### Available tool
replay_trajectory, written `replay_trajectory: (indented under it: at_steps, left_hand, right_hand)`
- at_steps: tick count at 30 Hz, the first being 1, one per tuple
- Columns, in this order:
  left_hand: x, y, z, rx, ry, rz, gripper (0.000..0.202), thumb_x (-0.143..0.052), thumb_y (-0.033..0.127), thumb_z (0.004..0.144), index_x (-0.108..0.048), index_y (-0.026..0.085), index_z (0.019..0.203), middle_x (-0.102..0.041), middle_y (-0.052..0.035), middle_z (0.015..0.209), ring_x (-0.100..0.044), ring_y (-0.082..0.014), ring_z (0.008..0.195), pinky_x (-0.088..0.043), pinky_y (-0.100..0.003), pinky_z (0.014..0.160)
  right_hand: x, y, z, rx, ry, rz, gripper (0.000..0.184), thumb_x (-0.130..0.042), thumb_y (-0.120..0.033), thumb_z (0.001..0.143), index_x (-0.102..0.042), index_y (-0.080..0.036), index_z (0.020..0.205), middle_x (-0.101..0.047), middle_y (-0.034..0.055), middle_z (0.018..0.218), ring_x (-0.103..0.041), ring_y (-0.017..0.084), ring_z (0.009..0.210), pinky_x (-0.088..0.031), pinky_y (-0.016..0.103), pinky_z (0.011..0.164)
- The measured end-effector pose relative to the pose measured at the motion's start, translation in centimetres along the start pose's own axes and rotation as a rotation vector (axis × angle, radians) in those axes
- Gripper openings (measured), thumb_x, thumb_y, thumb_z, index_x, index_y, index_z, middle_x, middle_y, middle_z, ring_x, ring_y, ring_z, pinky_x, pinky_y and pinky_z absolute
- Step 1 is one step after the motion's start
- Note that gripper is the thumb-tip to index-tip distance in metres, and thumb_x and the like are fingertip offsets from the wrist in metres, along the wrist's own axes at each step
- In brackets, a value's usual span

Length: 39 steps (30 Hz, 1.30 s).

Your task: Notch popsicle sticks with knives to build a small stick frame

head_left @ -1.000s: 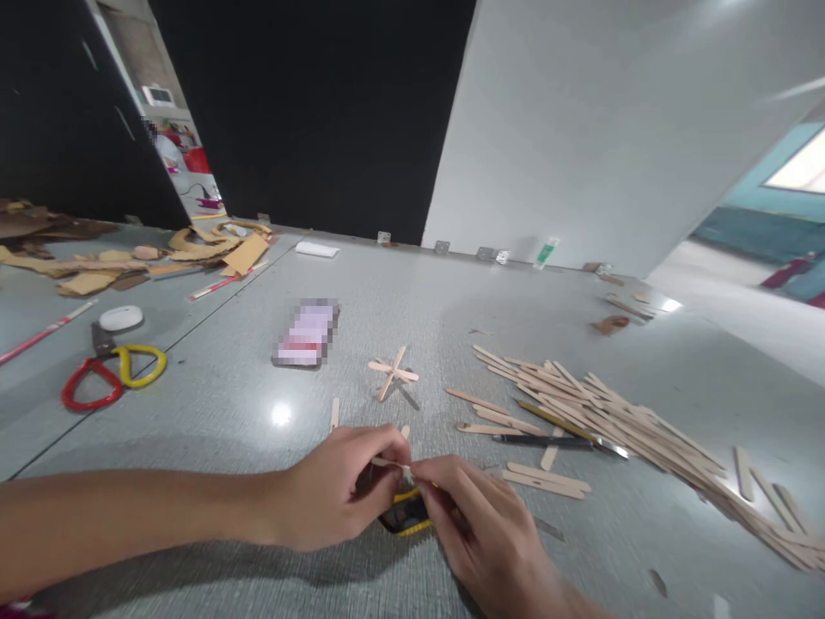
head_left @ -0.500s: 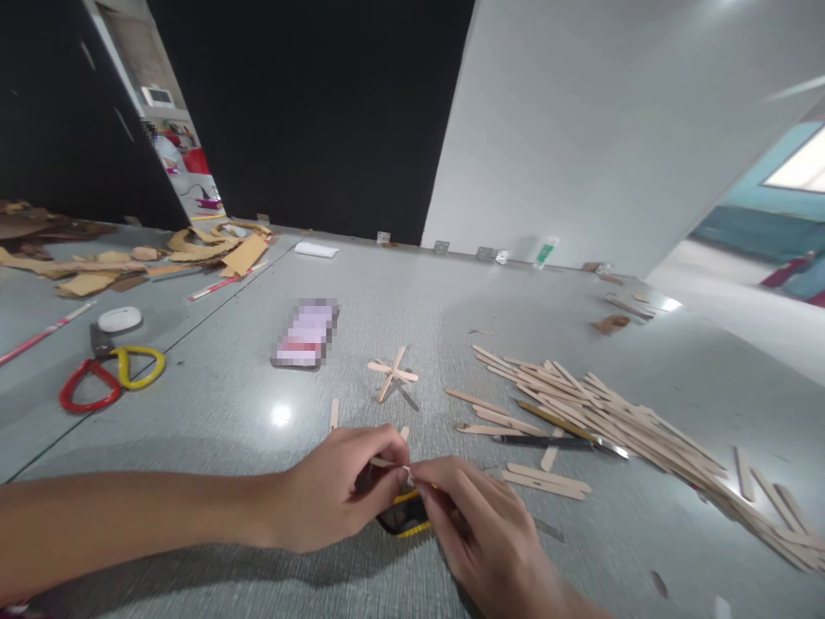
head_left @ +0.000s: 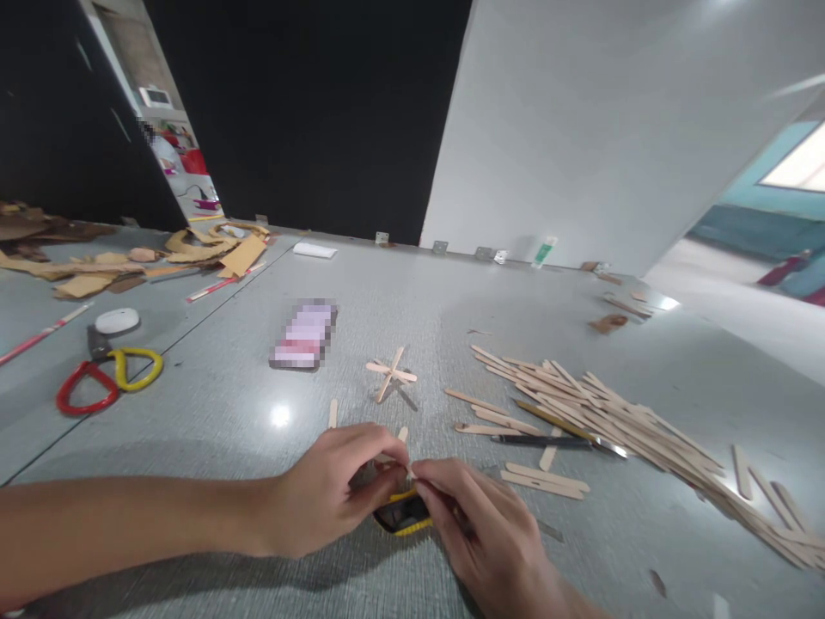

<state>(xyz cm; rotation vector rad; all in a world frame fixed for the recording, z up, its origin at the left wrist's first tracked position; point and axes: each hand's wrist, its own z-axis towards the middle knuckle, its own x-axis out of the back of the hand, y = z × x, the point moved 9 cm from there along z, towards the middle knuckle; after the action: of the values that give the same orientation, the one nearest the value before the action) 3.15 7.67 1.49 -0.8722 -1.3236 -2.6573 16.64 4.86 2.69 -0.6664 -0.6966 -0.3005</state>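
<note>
My left hand (head_left: 351, 488) and my right hand (head_left: 483, 520) meet at the front middle of the table. Fingertips of both pinch a small pale piece of wooden craft stick (head_left: 410, 471), mostly hidden by the fingers. Below them lies a yellow-and-black tool (head_left: 405, 514), partly covered, its kind unclear. Just beyond the left hand, craft sticks (head_left: 333, 413) poke out on the tabletop. A star of crossed craft sticks (head_left: 391, 373) stands farther back.
Right of my hands spreads a pile of craft sticks (head_left: 619, 421), with a black-handled craft knife (head_left: 547, 442) on it. Red-and-yellow scissors (head_left: 138, 370), a white mouse (head_left: 117, 321) and a phone (head_left: 304, 335) lie to the left. Cardboard scraps (head_left: 103, 266) sit farther back.
The stick piece showed more between the fingers earlier; the left fingers now cover more of it. Both hands stay nearly in place, and the view has shifted slightly.
</note>
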Motion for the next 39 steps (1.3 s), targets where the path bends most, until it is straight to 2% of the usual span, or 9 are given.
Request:
replay_trajectory:
  at_steps: [8, 15, 27, 33, 39]
  left_hand:
    - [0.5, 1.9, -0.7, -0.275, 0.128, 0.163, 0.015, -0.063, 0.014, 0.103, -0.069, 0.017, 0.116, -0.080, -0.0057, 0.110, -0.076, -0.0160, 0.097, -0.058, -0.026, 0.089]
    - [0.0, 1.2, -0.1, -0.151, 0.019, 0.054, 0.014, -0.056, 0.014, 0.104, -0.069, 0.016, 0.112, -0.077, -0.0039, 0.096, -0.072, -0.0137, 0.086, -0.056, -0.025, 0.079]
    - [-0.2, 0.6, -0.3, -0.118, 0.004, 0.053, 0.010, -0.058, 0.018, 0.105, -0.067, 0.018, 0.110, -0.076, -0.0028, 0.094, -0.070, -0.0133, 0.085, -0.054, -0.025, 0.078]
    - [-0.3, 0.0, -0.4, -0.065, -0.008, 0.024, 0.015, -0.054, 0.014, 0.106, -0.066, 0.019, 0.114, -0.075, -0.0020, 0.097, -0.069, -0.0118, 0.086, -0.053, -0.023, 0.079]
    - [-0.5, 0.0, -0.4, -0.042, -0.053, -0.048, 0.015, -0.052, 0.015, 0.106, -0.066, 0.019, 0.112, -0.072, -0.0031, 0.097, -0.069, -0.0123, 0.085, -0.055, -0.023, 0.078]
  right_hand:
    - [0.3, 0.3, -0.4, -0.015, 0.035, -0.004, 0.013, -0.053, -0.015, 0.108, -0.060, -0.024, 0.112, -0.074, -0.0015, 0.091, -0.070, 0.013, 0.076, -0.054, 0.024, 0.073]
    - [0.1, 0.4, -0.3, -0.035, 0.025, 0.007, 0.015, -0.052, -0.012, 0.108, -0.059, -0.025, 0.113, -0.073, -0.0021, 0.092, -0.068, 0.012, 0.074, -0.052, 0.024, 0.071]
    - [0.1, 0.5, -0.3, -0.033, 0.020, 0.012, 0.013, -0.051, -0.014, 0.108, -0.059, -0.024, 0.111, -0.071, -0.0026, 0.088, -0.066, 0.012, 0.072, -0.051, 0.024, 0.069]
    - [0.0, 0.6, -0.1, -0.036, 0.013, 0.014, 0.015, -0.051, -0.013, 0.108, -0.059, -0.025, 0.113, -0.072, -0.0019, 0.092, -0.068, 0.013, 0.076, -0.051, 0.025, 0.073]
    - [0.0, 0.8, -0.3, -0.062, 0.005, 0.021, 0.016, -0.046, -0.013, 0.108, -0.057, -0.025, 0.105, -0.065, -0.0030, 0.082, -0.062, 0.013, 0.065, -0.047, 0.025, 0.062]
